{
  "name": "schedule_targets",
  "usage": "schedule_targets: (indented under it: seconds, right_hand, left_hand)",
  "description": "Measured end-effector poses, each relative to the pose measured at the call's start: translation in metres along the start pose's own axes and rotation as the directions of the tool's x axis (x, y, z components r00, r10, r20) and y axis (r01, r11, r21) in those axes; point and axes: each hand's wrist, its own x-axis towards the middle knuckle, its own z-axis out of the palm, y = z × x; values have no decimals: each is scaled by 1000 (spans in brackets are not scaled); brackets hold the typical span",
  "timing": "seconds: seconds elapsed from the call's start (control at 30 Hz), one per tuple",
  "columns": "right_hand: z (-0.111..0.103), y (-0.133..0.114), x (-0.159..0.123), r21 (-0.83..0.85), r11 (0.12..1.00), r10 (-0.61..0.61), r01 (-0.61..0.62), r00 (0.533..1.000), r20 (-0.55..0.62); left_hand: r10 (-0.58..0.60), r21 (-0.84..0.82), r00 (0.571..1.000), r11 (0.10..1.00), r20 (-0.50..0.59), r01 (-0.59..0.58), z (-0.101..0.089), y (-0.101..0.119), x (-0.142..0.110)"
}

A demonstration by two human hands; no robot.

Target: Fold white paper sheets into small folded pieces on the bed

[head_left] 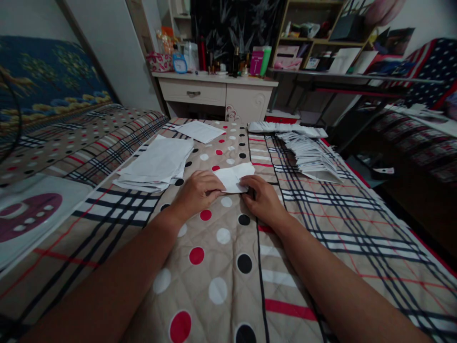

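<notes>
A small folded sheet of white paper (233, 176) lies on the quilted bedspread between my hands. My left hand (200, 193) pinches its left end between thumb and fingers. At the right end, my right hand (262, 196) grips the paper with curled fingers, the thumb low at the near edge. Left of my hands rests a stack of flat white sheets (155, 162), with another white sheet (200, 131) beyond it. To the right, a fanned row of folded white papers (310, 155) lies beside a long white bundle (287, 128) at the back.
A white bag with a purple print (32, 209) lies at the left edge. Beyond the bed stands a white dresser (193, 93) with a blue clock (179, 63), bottles and boxes on top. A desk (342, 75) with shelves is at the back right.
</notes>
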Motion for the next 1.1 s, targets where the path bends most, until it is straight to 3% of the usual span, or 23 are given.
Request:
schedule_targets:
  seconds: [0.1, 0.2, 0.33, 0.53, 0.7, 0.9, 0.97, 1.1]
  right_hand:
    - [-1, 1, 0, 34, 999, 5, -5, 1000, -14]
    - [-2, 1, 0, 53, 998, 34, -34, 999, -11]
    - [-4, -2, 2, 54, 997, 60, -60, 998, -8]
    - [-4, -6, 4, 77, 989, 130, -125, 990, -62]
    - [-2, -7, 6, 30, 975, 221, -219, 969, -112]
    - [1, -8, 8, -17, 971, 236, -240, 963, -132]
    - [2, -7, 7, -19, 973, 226, -231, 965, -136]
    - [3, -5, 7, -23, 977, 207, -212, 968, -144]
  left_hand:
    - [-13, -94, 999, 995, 32, 16, 1, 7, -1]
    - [-201, -127, 979, 972, -16, 198, 5, 7, -2]
    - [-416, -115, 908, 906, -51, 408, 8, 4, -1]
    - [-481, -115, 876, 872, -32, 475, 11, 2, 2]
    - [-423, -39, 905, 906, -41, 422, 10, 5, 3]
    - [-182, 235, 972, 948, -145, 213, -2, 24, 9]
    - [-116, 278, 987, 950, -109, 142, -2, 27, 9]
    - [11, 212, 998, 977, 68, -25, 5, 25, 6]
